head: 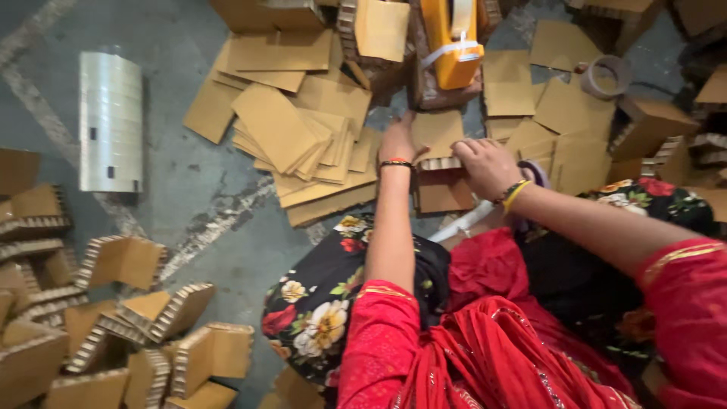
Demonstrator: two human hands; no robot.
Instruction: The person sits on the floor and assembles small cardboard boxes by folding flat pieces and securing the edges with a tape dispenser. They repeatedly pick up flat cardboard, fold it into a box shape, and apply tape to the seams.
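Observation:
My left hand (399,139) reaches forward and rests on a flat brown cardboard piece (439,130), fingers stretched over its left edge. My right hand (485,165) presses down on the honeycomb edge of a cardboard block (442,189) just in front of my knees. Both wrists wear bangles. Whether either hand actually grips the cardboard is unclear. My red sleeves and a black flowered cloth (318,314) fill the lower frame.
A heap of flat cardboard sheets (299,125) lies to the left. An orange tape dispenser (451,38) sits beyond, a tape roll (606,76) at right. Honeycomb cardboard blocks (144,326) pile at lower left. A white stack of tape rolls (110,121) lies on the floor.

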